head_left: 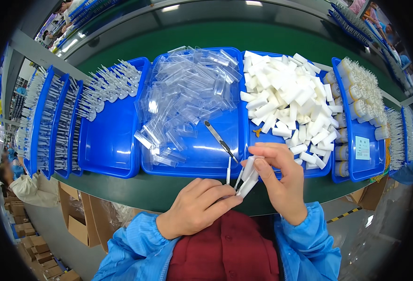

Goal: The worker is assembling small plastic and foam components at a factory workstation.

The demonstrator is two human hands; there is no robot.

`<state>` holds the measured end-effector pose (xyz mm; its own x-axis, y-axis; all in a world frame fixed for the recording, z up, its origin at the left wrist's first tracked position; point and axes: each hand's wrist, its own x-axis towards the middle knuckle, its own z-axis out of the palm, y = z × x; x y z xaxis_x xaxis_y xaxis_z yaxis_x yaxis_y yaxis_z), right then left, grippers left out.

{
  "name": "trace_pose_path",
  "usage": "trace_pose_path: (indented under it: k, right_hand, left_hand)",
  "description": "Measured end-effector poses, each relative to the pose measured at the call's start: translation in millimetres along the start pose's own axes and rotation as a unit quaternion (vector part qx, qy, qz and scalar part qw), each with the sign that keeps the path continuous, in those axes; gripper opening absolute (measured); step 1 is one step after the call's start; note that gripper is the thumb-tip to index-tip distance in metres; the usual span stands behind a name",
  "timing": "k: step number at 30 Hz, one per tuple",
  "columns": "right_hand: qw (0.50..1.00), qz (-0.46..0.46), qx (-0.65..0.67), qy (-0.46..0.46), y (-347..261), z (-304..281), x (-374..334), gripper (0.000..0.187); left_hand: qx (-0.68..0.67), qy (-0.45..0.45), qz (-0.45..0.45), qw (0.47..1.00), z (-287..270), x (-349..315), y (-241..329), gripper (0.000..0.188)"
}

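My left hand (199, 206) is closed at the front edge of the bench, its fingertips on the lower end of a thin white rod (228, 171) that points up. Against those fingertips leans a white foam block (248, 180), partly glossy as if in a clear sleeve. Thumb and fingers of my right hand (281, 175) pinch the block's upper end. A slim black-and-silver tool (219, 140), perhaps tweezers, slants up over the middle tray from between my hands; what holds its lower end is hidden.
Clear plastic sleeves heap in the middle blue tray (192, 169), white foam blocks (291, 93) in the right one. A small orange-brown piece (257, 132) lies there. Thin white parts (117, 84) fill part of the left tray. Stacked trays (356, 93) of white cylinders stand right.
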<state>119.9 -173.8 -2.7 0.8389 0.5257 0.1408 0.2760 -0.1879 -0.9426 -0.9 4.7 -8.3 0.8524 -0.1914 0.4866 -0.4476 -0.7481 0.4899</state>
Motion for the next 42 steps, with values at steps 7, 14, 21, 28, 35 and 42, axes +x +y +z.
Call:
trace_pose_path:
  k: [7, 14, 21, 28, 35, 42]
  right_hand:
    - [0.959, 0.206, 0.173, -0.093, -19.4, -12.8, 8.2, 0.019]
    - [0.97, -0.178, -0.168, 0.004, -13.7, 0.4, 0.5, 0.028]
    - [0.98, -0.179, -0.08, -0.018, -5.8, 10.7, -16.5, 0.028]
    - [0.994, -0.018, 0.099, 0.038, 4.1, 19.1, -33.5, 0.024]
    - [0.928, -0.195, -0.319, 0.007, 20.0, -60.0, -8.7, 0.032]
    - [0.826, -0.182, -0.51, -0.156, 27.4, -91.2, 8.8, 0.014]
  left_hand:
    - [-0.001, 0.005, 0.005, 1.0, 1.1, 0.2, 1.5, 0.034]
    - [-0.008, 0.033, -0.007, 0.999, 1.2, 5.1, -2.6, 0.039]
    - [-0.053, 0.099, -0.035, 0.993, 14.8, -9.4, -5.3, 0.048]
    - [-0.135, 0.056, -0.117, 0.982, 3.0, 1.8, 0.4, 0.048]
    - [-0.062, 0.043, -0.094, 0.993, 2.7, -8.2, -1.5, 0.035]
    - [-0.006, -0.009, -0.068, 0.998, 8.1, -2.0, -6.1, 0.035]
